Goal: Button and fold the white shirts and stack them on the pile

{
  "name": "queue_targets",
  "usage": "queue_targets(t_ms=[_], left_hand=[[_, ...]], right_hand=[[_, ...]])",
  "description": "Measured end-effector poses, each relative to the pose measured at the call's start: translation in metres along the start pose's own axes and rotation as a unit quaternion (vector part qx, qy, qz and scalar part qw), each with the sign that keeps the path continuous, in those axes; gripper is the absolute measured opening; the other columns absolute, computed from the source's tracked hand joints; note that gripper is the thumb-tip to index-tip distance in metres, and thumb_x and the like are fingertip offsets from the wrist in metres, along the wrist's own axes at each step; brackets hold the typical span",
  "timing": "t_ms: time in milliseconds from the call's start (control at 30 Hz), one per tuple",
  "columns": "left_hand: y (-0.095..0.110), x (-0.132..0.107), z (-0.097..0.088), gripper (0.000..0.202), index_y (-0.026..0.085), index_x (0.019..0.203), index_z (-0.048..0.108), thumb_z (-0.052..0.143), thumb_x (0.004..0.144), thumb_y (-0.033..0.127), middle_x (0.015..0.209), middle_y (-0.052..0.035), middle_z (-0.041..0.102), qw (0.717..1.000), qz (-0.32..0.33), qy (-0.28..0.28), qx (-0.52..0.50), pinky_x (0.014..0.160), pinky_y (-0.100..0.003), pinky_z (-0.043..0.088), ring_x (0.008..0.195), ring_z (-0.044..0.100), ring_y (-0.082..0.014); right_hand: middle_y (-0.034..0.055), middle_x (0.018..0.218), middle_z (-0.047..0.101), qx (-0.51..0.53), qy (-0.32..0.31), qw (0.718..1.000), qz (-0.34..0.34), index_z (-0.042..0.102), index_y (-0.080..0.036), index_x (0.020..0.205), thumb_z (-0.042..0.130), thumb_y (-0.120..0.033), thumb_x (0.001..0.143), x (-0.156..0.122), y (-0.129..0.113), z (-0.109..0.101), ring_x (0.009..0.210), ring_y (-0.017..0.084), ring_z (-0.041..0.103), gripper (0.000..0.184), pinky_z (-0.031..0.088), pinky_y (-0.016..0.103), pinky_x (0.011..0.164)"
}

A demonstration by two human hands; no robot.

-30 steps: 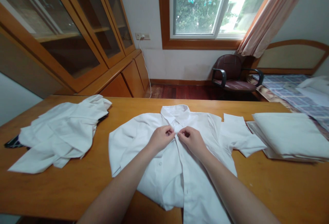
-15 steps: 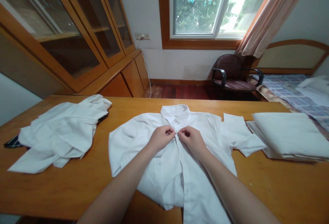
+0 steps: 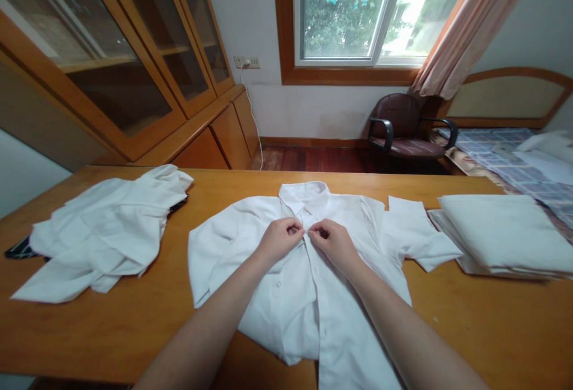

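Observation:
A white short-sleeved shirt (image 3: 290,294) lies front up on the wooden table (image 3: 134,330), collar toward the far edge. Just below the collar, my left hand (image 3: 283,238) pinches the shirt's front edge between thumb and fingers. Close beside it, my right hand (image 3: 330,239) pinches the opposite front edge, the fingertips of both hands almost meeting. Whatever small part sits between the fingertips is hidden. Lower down, the two front panels lie apart, and a button (image 3: 278,284) shows on the left one. The right-side sleeve (image 3: 421,232) is spread out flat.
On the left of the table lies a crumpled pile of white clothes (image 3: 107,229) with some dark cloth under it. Folded white clothes (image 3: 510,232) are stacked at the right. Beyond the table stand a glass-door cabinet (image 3: 179,109), an armchair (image 3: 398,121) and a bed (image 3: 505,145).
Both hands keep their pinch at the same spot on the shirt, with barely any finger movement. The whole view has shifted very slightly.

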State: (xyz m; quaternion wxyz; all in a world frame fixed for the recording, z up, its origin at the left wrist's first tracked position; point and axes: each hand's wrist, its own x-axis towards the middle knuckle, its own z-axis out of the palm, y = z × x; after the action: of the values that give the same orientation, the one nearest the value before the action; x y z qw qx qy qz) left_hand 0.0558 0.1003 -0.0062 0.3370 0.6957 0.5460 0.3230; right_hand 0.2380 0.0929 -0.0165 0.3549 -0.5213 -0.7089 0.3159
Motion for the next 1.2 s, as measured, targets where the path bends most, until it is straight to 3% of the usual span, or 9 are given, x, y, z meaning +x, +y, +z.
queue_targets(t_ms=[467,733,1200], left_hand=[[-0.0043,0.0011,0.0008,0.014,0.017,0.075,0.070,0.058,0.077,0.023,0.070,0.0000,0.068,1.000,0.003,0.001,0.005,0.064,-0.023,0.042,0.068,0.060,-0.0146],[-0.0055,0.0007,0.0009,0.016,0.017,0.077,0.071,0.058,0.078,0.025,0.073,-0.0009,0.070,1.000,-0.008,-0.007,-0.017,0.065,-0.024,0.044,0.070,0.061,-0.0154],[-0.0027,0.0006,0.0001,0.016,0.017,0.075,0.071,0.058,0.077,0.026,0.071,-0.0008,0.069,1.000,-0.009,-0.009,-0.016,0.063,-0.023,0.043,0.068,0.059,-0.0148]], right_hand=[[-0.0016,0.074,0.061,-0.001,0.004,1.000,-0.017,0.071,-0.020,0.087,0.064,-0.016,0.079,-0.0007,0.0003,0.0008,0.069,0.014,0.057,0.011,0.043,0.025,0.067],[-0.0007,0.072,0.063,-0.011,-0.005,1.000,-0.008,0.071,-0.021,0.083,0.067,-0.021,0.082,-0.0002,-0.0024,-0.0008,0.068,0.015,0.058,0.004,0.043,0.026,0.066],[0.0011,0.074,0.067,-0.034,-0.007,0.999,-0.004,0.070,-0.021,0.077,0.067,-0.026,0.085,0.0005,-0.0028,-0.0004,0.069,0.016,0.060,0.009,0.042,0.026,0.065]])
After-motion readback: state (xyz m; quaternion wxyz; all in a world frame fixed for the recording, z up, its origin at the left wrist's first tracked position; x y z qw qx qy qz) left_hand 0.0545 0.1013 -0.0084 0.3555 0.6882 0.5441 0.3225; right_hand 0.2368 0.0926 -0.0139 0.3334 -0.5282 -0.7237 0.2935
